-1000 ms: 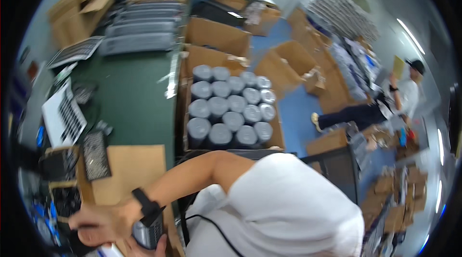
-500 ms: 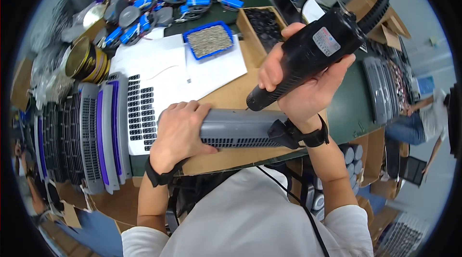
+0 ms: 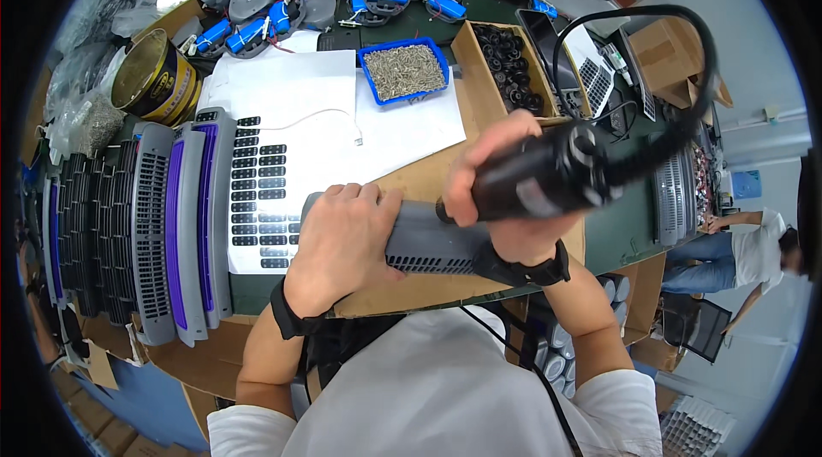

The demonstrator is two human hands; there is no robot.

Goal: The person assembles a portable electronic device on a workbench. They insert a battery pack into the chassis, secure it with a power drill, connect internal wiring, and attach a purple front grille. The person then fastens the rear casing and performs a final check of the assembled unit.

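A grey plastic housing (image 3: 438,238) with a row of vent slots lies lengthwise on brown cardboard in front of me. My left hand (image 3: 342,238) grips its left end, fingers over the top and thumb on the near side. In my right hand (image 3: 514,221) is a black corded electric screwdriver (image 3: 539,173), blurred by motion, its nose end low over the top of the housing. My fingers and the tool hide the bit, so I cannot tell whether it touches. A blue tray (image 3: 404,70) full of small metal screws sits beyond the housing.
Grey and purple housings (image 3: 175,230) stand in a row at left, by a sheet of small black pads (image 3: 257,200). A tin can (image 3: 154,80), a box of black parts (image 3: 505,71) and a pile of blue-wrapped batteries (image 3: 278,16) lie farther back. The screwdriver's cable (image 3: 706,80) arcs at right.
The screwdriver has swung more level, its nose going down toward the housing. My head view has shifted, so the housing and left hand appear slightly farther right; the left hand keeps its grip.
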